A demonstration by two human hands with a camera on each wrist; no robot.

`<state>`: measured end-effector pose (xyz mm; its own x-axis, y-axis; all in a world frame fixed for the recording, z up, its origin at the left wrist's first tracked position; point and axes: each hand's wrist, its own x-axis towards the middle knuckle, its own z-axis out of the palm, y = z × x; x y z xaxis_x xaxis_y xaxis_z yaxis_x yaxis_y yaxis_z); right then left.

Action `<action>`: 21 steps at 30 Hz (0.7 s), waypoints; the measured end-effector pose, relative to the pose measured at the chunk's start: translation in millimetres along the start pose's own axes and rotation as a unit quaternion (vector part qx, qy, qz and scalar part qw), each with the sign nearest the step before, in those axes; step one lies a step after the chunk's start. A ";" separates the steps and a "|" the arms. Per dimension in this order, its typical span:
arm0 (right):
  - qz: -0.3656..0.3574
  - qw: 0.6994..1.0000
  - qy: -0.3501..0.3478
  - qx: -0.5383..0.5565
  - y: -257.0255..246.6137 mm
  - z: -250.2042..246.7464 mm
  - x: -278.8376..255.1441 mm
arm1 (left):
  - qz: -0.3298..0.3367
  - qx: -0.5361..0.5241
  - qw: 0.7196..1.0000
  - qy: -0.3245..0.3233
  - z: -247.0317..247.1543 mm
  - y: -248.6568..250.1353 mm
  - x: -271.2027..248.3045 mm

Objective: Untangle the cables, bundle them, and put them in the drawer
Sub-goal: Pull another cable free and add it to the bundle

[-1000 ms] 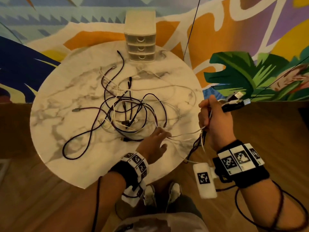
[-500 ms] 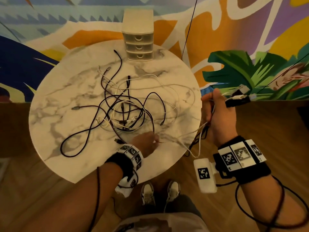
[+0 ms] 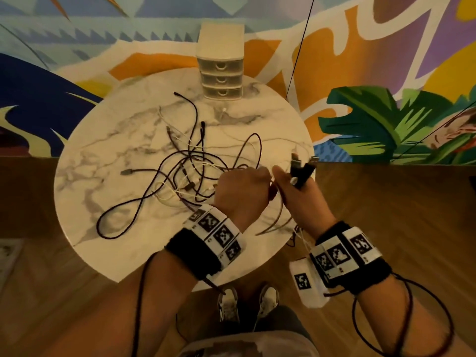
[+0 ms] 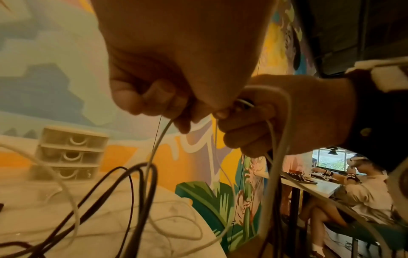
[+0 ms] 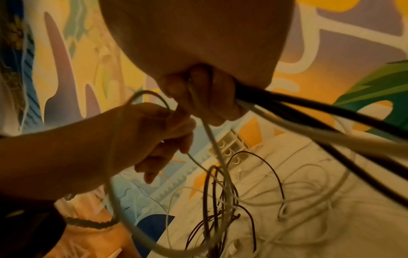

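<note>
Head view: the left hand (image 3: pixel 242 191) and right hand (image 3: pixel 296 199) meet above the right edge of the round marble worktop (image 3: pixel 103 155). Left hand fingers are curled, pinching a white cable (image 4: pixel 159 139). The right hand grips several cable ends (image 3: pixel 302 168), dark and white. Tangled cables (image 3: pixel 185 173) lie mid-worktop. The three-drawer unit (image 3: pixel 221 73) stands at the far edge, drawers closed.

Left hand (image 3: pixel 242 191), right hand (image 3: pixel 296 197), seemingly fisted.
</note>
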<state>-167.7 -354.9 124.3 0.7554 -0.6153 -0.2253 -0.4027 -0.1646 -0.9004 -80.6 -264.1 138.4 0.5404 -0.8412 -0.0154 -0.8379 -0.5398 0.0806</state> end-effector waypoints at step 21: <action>-0.044 0.973 0.194 0.119 5.7 -69.6 7.7 | -0.227 -0.191 0.953 -0.061 83.8 -143.4 16.5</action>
<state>-200.1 -414.2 143.3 0.5105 -0.8594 -0.0284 -0.1794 -0.0741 -0.9810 42.1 -203.1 43.1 0.8084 -0.5334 -0.2490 -0.4186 -0.8182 0.3941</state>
